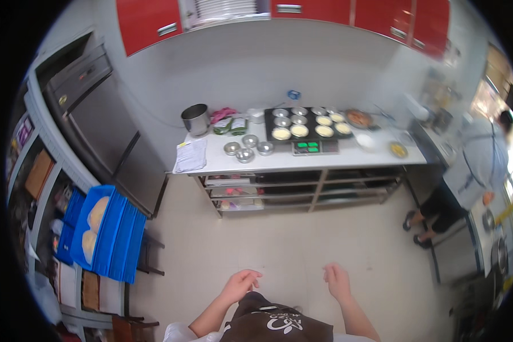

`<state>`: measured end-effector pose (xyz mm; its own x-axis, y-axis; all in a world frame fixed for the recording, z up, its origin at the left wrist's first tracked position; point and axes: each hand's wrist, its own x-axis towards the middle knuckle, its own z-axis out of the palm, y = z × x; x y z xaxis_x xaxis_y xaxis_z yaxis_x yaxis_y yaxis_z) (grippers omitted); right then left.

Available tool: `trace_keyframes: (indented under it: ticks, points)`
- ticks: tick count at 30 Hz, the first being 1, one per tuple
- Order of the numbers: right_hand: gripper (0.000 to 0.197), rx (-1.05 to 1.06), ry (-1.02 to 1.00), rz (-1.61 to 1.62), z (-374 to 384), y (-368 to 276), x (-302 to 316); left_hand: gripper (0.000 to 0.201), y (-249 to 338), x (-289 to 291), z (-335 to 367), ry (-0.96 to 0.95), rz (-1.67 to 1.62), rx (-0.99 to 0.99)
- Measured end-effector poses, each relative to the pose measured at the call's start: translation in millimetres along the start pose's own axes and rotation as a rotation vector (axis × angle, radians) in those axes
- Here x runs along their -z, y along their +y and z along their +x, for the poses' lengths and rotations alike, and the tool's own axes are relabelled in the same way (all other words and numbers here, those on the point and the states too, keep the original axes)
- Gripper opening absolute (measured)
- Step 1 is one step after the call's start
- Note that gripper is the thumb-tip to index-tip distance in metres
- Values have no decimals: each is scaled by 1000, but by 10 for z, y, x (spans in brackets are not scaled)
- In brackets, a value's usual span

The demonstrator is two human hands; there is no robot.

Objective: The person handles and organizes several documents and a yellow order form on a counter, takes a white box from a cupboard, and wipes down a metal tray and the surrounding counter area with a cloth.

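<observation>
Left hand [240,283] and right hand [337,280] being held empty, fingers loosely apart, at lower centre, well apart from worktable [279,161]. Baking tray [308,123] at upper centre being partly filled: some moulds holding batter, others bare. Three loose tins [245,149] being left unfilled beside tray.

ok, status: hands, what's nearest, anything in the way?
Left hand and right hand both open, empty, held over bare floor. Steel prep table with dark baking tray stands apart, ahead. Another person at right counter.
</observation>
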<state>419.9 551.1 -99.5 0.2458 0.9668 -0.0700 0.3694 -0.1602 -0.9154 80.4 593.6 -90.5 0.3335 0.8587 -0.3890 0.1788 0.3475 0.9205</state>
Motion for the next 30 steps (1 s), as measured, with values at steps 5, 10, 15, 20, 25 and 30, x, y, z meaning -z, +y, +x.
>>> trace_keyframes:
  ticks: [5, 10, 15, 20, 25, 30]
  points:
    - [16, 151, -125, 107, 1370, -643, -563, 31, -66, 700, 498, 253, -160, 28]
    - [17, 80, -225, 99, 2289, -1099, -1106, 32, 166, 1560, 1249, 306, -121, 20]
    - [19, 263, -225, -18, 3046, -1834, -1145, 36, 890, 2550, 1947, 437, -110, -147]
    - [20, 333, -39, 138, 3980, -2269, -888, 38, 1523, 3186, 2579, 538, -85, -260]
    - [20, 524, 121, 102, 4782, -2885, -714, 32, 1847, 3452, 3040, 649, -107, -356]
    - [17, 822, 237, 209, 5535, -3496, -371, 26, 2546, 3738, 3299, 790, -16, -563]
